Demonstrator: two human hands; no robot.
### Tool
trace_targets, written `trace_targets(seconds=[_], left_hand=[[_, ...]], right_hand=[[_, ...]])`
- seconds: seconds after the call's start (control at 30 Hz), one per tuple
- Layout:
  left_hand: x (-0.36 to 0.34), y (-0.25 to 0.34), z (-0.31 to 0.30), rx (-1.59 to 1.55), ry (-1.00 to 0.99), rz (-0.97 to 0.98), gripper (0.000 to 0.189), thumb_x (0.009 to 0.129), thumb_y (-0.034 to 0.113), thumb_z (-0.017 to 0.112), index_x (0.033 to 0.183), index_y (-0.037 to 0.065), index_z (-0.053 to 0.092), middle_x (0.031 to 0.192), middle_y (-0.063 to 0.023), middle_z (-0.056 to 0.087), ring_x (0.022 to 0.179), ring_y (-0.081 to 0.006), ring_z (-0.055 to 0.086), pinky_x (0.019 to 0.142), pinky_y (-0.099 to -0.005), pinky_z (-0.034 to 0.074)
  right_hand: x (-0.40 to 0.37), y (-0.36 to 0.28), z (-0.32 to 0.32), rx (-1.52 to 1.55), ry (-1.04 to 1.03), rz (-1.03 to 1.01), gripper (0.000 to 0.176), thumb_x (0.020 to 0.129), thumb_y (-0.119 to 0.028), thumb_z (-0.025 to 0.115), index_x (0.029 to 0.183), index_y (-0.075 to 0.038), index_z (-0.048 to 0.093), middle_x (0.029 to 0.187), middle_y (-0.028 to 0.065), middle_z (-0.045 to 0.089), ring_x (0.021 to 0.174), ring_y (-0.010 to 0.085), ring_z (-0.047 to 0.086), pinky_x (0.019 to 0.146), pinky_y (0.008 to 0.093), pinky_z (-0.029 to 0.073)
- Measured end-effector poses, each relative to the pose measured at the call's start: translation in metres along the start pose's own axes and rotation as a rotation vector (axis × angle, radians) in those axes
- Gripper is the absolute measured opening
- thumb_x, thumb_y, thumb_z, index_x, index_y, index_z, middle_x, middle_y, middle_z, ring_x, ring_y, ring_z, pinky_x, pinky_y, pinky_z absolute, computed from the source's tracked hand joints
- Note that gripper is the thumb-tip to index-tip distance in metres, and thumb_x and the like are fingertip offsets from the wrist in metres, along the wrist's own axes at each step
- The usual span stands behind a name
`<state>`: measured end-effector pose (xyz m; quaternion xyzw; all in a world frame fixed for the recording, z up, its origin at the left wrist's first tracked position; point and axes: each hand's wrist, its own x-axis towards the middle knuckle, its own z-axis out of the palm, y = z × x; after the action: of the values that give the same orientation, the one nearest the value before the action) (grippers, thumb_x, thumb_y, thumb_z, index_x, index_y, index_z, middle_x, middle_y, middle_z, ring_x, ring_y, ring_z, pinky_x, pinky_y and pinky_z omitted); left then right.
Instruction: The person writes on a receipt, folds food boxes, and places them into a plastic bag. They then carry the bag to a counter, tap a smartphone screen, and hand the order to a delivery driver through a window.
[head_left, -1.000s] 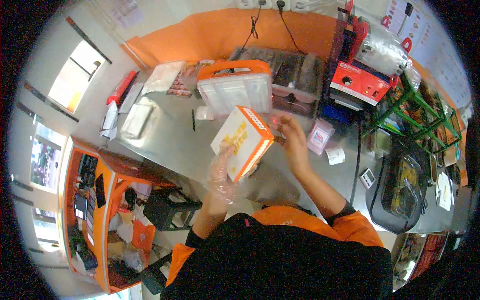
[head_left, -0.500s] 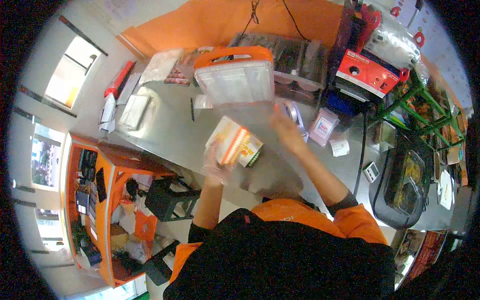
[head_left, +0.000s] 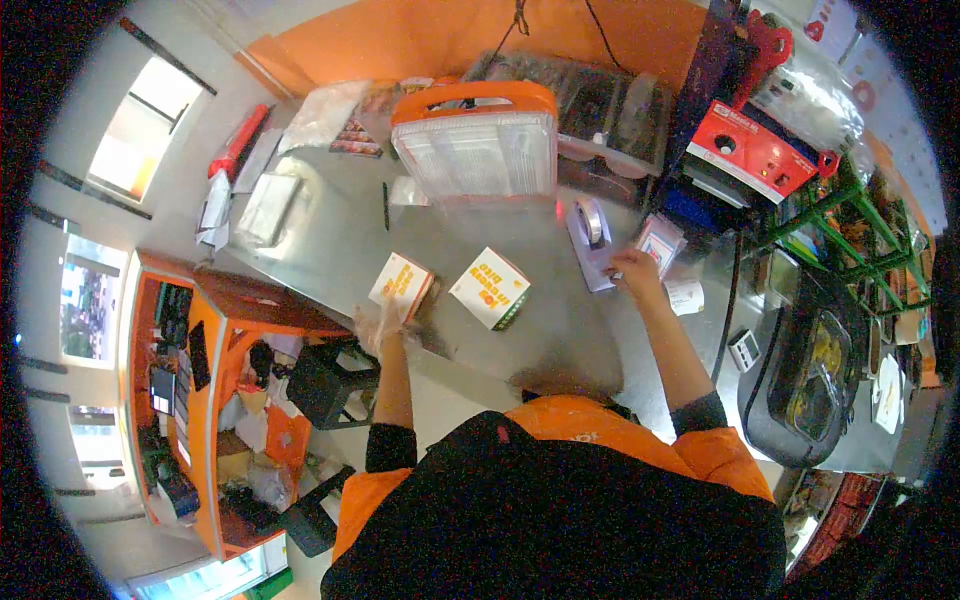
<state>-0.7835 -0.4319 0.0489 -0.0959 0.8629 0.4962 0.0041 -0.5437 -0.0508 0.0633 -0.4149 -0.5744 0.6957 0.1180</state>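
My left hand point(head_left: 378, 326), in a clear plastic glove, grips the near-left edge of a small white box point(head_left: 404, 284) with orange and yellow print. Right of it, a second white printed box point(head_left: 489, 287) with green at its base stands on the metal table point(head_left: 540, 345), untouched by either hand. At the near end of a pale purple tape dispenser point(head_left: 587, 245) with a roll of tape point(head_left: 591, 221), my right hand point(head_left: 640, 272) has its fingers pinched together. What lies between those fingertips is too small to make out.
Behind the boxes stands a clear case with an orange handle point(head_left: 475, 150). A clear card holder point(head_left: 662, 245) and a paper slip point(head_left: 685, 296) lie beyond my right hand. Farther right are a small white timer point(head_left: 744, 349) and a black container point(head_left: 808, 385).
My left hand has shifted left with one box, parting it from the other box, which stays on the table. My right hand has moved right and nearer, to the tape dispenser's near end.
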Motion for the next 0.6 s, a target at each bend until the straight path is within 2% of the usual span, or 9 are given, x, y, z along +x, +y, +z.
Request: trace_targets(seconds=[0.1, 0.17, 0.23, 0.3, 0.4, 0.47, 0.53, 0.57, 0.6], left_hand=[[-0.044, 0.031, 0.002, 0.432, 0.351, 0.301, 0.064, 0.070, 0.028, 0.069, 0.119, -0.001, 0.041, 0.106, -0.0137, 0.054, 0.096, -0.0231, 0.053, 0.078, -0.0319, 0.045], [-0.079, 0.044, 0.020, -0.008, -0.008, 0.243, 0.066, 0.068, 0.027, 0.070, 0.120, -0.001, 0.040, 0.108, -0.0142, 0.054, 0.097, -0.0238, 0.053, 0.081, -0.0338, 0.044], [-0.091, 0.032, 0.042, -0.094, -0.151, 0.199, 0.069, 0.067, 0.027, 0.071, 0.121, -0.001, 0.039, 0.108, -0.0144, 0.054, 0.099, -0.0244, 0.053, 0.083, -0.0354, 0.044], [-0.080, -0.004, 0.074, 0.178, -0.086, 0.193, 0.070, 0.067, 0.026, 0.072, 0.122, 0.000, 0.037, 0.108, -0.0145, 0.054, 0.099, -0.0248, 0.053, 0.084, -0.0369, 0.044], [-0.090, 0.034, 0.083, -0.034, -0.182, 0.344, 0.079, 0.065, 0.027, 0.074, 0.126, 0.003, 0.032, 0.112, -0.0155, 0.053, 0.100, -0.0267, 0.054, 0.084, -0.0375, 0.045], [-0.077, 0.015, 0.111, -0.144, -0.347, 0.281, 0.087, 0.063, 0.030, 0.076, 0.130, 0.002, 0.026, 0.117, -0.0169, 0.049, 0.104, -0.0279, 0.051, 0.088, -0.0373, 0.043], [-0.055, -0.030, 0.147, -0.193, -0.534, 0.148, 0.096, 0.062, 0.033, 0.077, 0.133, 0.002, 0.021, 0.122, -0.0183, 0.046, 0.109, -0.0291, 0.049, 0.091, -0.0372, 0.041], [-0.049, -0.041, 0.158, -0.149, -0.599, 0.113, 0.101, 0.061, 0.034, 0.078, 0.135, 0.002, 0.018, 0.125, -0.0191, 0.044, 0.112, -0.0297, 0.047, 0.093, -0.0371, 0.040], [-0.057, -0.015, 0.151, 0.035, -0.629, 0.213, 0.106, 0.058, 0.036, 0.079, 0.136, 0.002, 0.016, 0.127, -0.0198, 0.043, 0.114, -0.0297, 0.047, 0.094, -0.0365, 0.039]], right_hand=[[-0.031, -0.007, 0.014, 0.274, 0.136, -0.097, 0.028, 0.078, -0.010, 0.061, 0.104, -0.002, 0.056, 0.094, 0.0061, 0.058, 0.082, 0.0141, 0.056, 0.071, 0.0283, 0.046], [-0.028, 0.037, 0.013, 0.414, 0.127, -0.279, 0.030, 0.078, -0.007, 0.060, 0.107, -0.003, 0.055, 0.096, 0.0048, 0.056, 0.081, 0.0138, 0.056, 0.072, 0.0280, 0.046], [-0.026, 0.064, 0.010, 0.507, 0.110, -0.306, 0.025, 0.076, -0.003, 0.060, 0.101, -0.004, 0.057, 0.096, 0.0041, 0.056, 0.081, 0.0136, 0.056, 0.074, 0.0273, 0.044], [-0.016, 0.090, 0.010, 0.468, 0.140, -0.357, 0.020, 0.074, -0.001, 0.060, 0.094, -0.005, 0.059, 0.094, 0.0035, 0.056, 0.081, 0.0132, 0.055, 0.077, 0.0270, 0.043], [-0.010, 0.101, 0.006, 0.231, 0.261, -0.413, 0.009, 0.074, 0.000, 0.061, 0.081, -0.004, 0.059, 0.090, 0.0030, 0.057, 0.082, 0.0130, 0.055, 0.079, 0.0273, 0.042], [-0.028, 0.067, 0.016, 0.122, 0.338, -0.369, 0.005, 0.074, -0.001, 0.061, 0.073, -0.004, 0.057, 0.086, 0.0033, 0.059, 0.082, 0.0134, 0.055, 0.078, 0.0278, 0.043], [-0.011, 0.087, 0.009, -0.020, 0.378, -0.365, 0.006, 0.075, -0.003, 0.062, 0.074, -0.003, 0.057, 0.089, 0.0050, 0.060, 0.085, 0.0150, 0.055, 0.077, 0.0287, 0.043], [-0.005, 0.097, 0.006, -0.091, 0.396, -0.362, 0.006, 0.076, -0.004, 0.063, 0.075, -0.003, 0.057, 0.090, 0.0058, 0.060, 0.087, 0.0158, 0.055, 0.076, 0.0292, 0.043], [-0.006, 0.100, 0.002, 0.016, 0.367, -0.308, 0.006, 0.076, -0.005, 0.063, 0.076, -0.003, 0.057, 0.092, 0.0067, 0.060, 0.088, 0.0164, 0.055, 0.076, 0.0294, 0.044]])
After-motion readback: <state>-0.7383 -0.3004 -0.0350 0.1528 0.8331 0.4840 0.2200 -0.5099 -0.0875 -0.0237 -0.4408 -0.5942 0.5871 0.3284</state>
